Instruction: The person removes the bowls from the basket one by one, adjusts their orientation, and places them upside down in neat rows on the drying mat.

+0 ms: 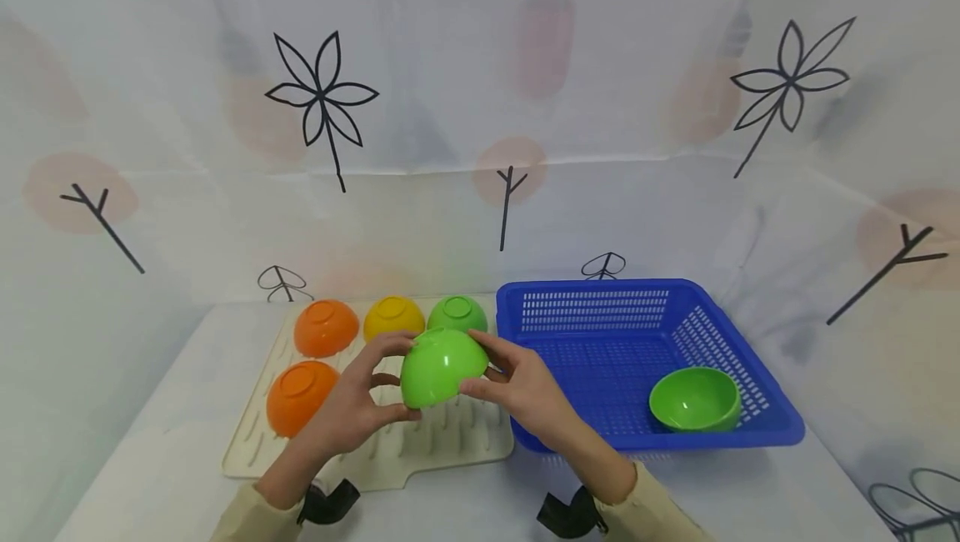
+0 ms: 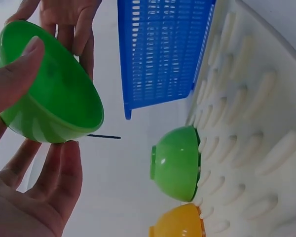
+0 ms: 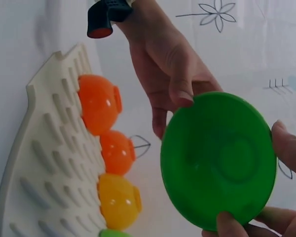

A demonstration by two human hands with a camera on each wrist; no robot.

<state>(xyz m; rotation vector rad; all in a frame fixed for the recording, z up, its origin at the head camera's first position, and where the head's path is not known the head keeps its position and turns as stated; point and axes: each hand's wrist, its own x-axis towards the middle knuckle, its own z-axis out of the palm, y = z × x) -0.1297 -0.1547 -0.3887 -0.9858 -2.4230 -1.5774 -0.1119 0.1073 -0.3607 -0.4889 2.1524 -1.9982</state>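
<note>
A bright green bowl (image 1: pixel 442 367) is held tilted, its underside up, above the cream drying rack (image 1: pixel 450 446). My left hand (image 1: pixel 347 409) grips its left side, thumb at the rim and fingers on the outside. On the right side my right hand (image 1: pixel 528 388) pinches the rim between thumb and fingers. The right wrist view looks into the hollow of the held green bowl (image 3: pixel 217 160). Upside down on the rack sit two orange bowls (image 1: pixel 298 398), a yellow bowl (image 1: pixel 393 317) and a green bowl (image 1: pixel 459 313).
Right of the rack stands a blue basket (image 1: pixel 517 308) with slotted walls. Inside it, at the right front, lies another green bowl (image 1: pixel 696 400). A white cloth (image 1: pixel 420 225) printed with flowers and twigs hangs behind the table.
</note>
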